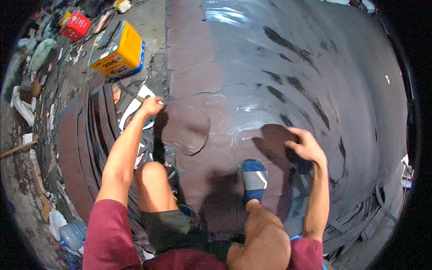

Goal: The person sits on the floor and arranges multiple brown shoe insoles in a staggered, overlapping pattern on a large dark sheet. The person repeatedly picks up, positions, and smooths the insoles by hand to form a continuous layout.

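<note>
My left hand (152,107) is closed by the left edge of a row of brown sole-shaped pieces. A short stick-like end shows beside its fist, but what it holds is too small to make out. Just right of it, a brown piece (185,128) with a raised, curved edge overlaps the others. My right hand (309,146) is held with thumb and forefinger apart, at the right end of another brown piece (252,137). Dark shadow there hides whether it touches. The brown pieces lie on a wide, glossy dark grey sheet (252,105).
My foot in a blue and grey slipper (255,180) rests on the brown pieces. A yellow container (121,51) and a red box (75,26) stand at the far left. Stacked brown strips (83,139), scraps and a plastic bottle (73,235) lie left. Dark strips (360,220) heap up lower right.
</note>
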### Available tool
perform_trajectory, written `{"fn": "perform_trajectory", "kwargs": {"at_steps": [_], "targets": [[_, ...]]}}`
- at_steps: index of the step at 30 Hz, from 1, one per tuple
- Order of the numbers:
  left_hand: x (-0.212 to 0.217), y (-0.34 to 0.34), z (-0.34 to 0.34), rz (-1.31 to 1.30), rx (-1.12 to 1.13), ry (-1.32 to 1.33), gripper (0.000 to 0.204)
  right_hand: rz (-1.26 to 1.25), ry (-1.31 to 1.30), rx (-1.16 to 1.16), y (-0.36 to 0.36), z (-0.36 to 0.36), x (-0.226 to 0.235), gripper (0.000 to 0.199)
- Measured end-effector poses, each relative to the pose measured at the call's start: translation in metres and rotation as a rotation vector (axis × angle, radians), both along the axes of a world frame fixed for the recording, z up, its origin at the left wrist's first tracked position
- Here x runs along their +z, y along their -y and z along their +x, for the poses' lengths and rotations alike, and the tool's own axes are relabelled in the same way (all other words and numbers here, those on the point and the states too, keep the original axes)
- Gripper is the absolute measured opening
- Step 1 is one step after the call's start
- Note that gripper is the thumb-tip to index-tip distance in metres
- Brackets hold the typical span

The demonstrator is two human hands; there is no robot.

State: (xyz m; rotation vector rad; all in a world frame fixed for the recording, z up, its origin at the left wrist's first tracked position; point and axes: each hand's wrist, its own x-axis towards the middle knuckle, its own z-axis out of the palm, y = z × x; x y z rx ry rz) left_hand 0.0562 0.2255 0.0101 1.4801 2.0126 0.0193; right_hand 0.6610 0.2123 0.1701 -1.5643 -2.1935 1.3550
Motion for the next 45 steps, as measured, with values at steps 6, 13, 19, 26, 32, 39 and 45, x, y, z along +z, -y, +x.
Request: {"fn": "perform_trajectory", "kwargs": {"at_steps": [6,13,19,26,32,39,45], "targets": [[-0.056,0.086,0.008,-0.246,0.176,-0.144,0.035,-0.269,-0.431,0.508,0.029,-0.078,-0.107,0.057],[-0.021,0.078,0.055,-0.133,0.738,-0.401,0.028,0.390,-0.180,0.663,0.078,-0.147,-0.130,0.061],[-0.026,0.103,0.067,0.176,0.740,-0.534,0.040,0.255,-0.340,0.546,0.031,-0.152,-0.151,0.060],[0.027,0.093,0.182,0.477,0.265,-0.220,0.013,-0.608,-0.719,-0.066,0.025,-0.200,-0.202,0.070],[0.157,0.067,0.277,0.580,0.822,1.448,0.058,-0.471,-0.802,-0.781,-0.017,-0.123,-0.161,0.075],[0.099,0.020,0.325,0.566,0.875,1.150,0.038,-0.369,-1.042,-0.673,-0.094,-0.029,-0.077,0.040],[-0.014,0.023,0.295,0.204,0.822,0.814,0.033,-0.107,-0.439,-0.497,-0.095,-0.017,-0.158,0.030]]}}
